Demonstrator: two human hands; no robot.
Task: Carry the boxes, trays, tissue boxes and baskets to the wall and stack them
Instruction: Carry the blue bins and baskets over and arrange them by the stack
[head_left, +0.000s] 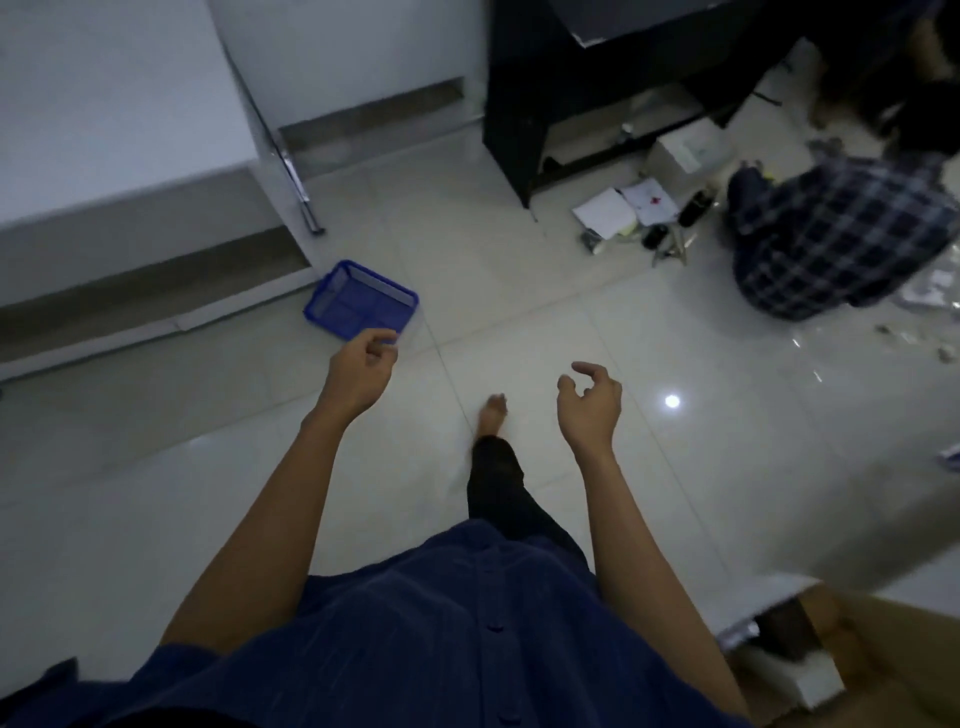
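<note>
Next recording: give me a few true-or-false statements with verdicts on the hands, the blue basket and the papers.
1. Both the left hand and the right hand hold nothing. True.
2. The left hand grips the basket. False: the basket lies on the floor near the wall, and no hand holds it.
3. A person in a plaid shirt is low to the floor at the right. True.
4. The papers lie on top of the desk. False: they lie on the floor beside it.
</note>
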